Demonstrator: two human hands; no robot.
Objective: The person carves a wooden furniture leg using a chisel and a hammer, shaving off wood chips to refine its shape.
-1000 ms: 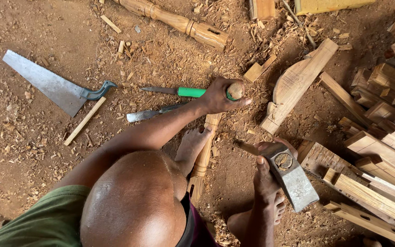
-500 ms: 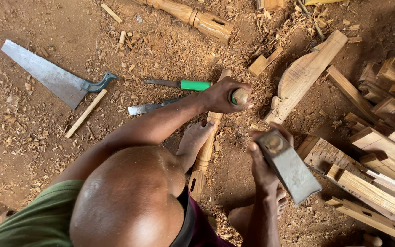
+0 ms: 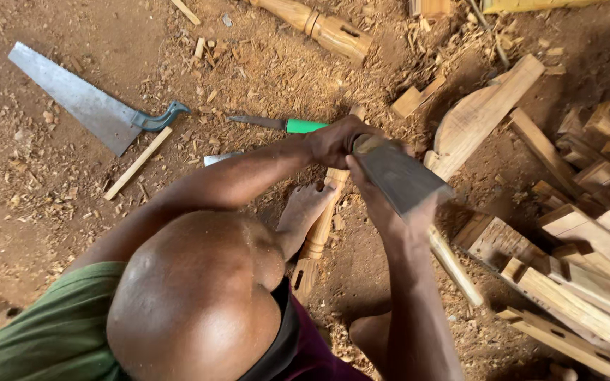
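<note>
The work surface is a bare dirt floor [image 3: 30,212] scattered with wood chips. A stack of cut timber [image 3: 587,282] lies at 3 to 4 o'clock. A handsaw [image 3: 90,106] lies at 10 o'clock. A turned wooden leg [image 3: 319,226] lies at centre, pinned under a bare foot [image 3: 303,212]. The right hand [image 3: 383,204] is closed around a broad metal blade [image 3: 398,175] set against the leg's top end. The left hand [image 3: 333,140] grips that top end. A green-handled chisel [image 3: 277,124] lies at 11 o'clock.
</note>
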